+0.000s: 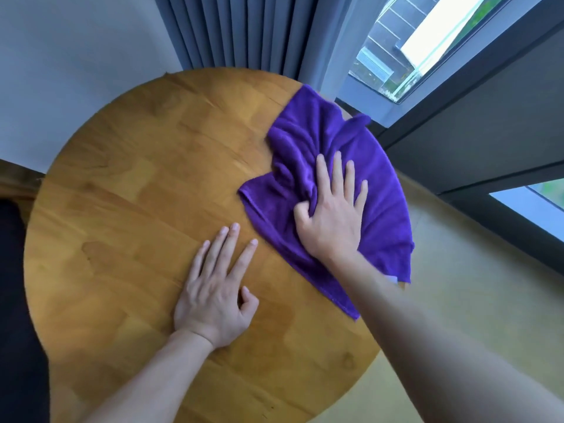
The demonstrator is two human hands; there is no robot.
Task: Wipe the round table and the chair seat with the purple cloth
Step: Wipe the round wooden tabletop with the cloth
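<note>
Your right hand presses the cloth flat on the bench's far right, fingers bunching it to drag, while your left hand rests released, steadying the bench.

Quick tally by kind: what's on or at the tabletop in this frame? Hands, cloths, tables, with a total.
Hands: 2, left hand flat on the wood, right hand pressing the cloth, thumb bunching a fold
Cloths: 1, purple cloth, crumpled, on the table's right side, its edge at or just over the rim
Tables: 1, round wooden table
Total: 4
</note>
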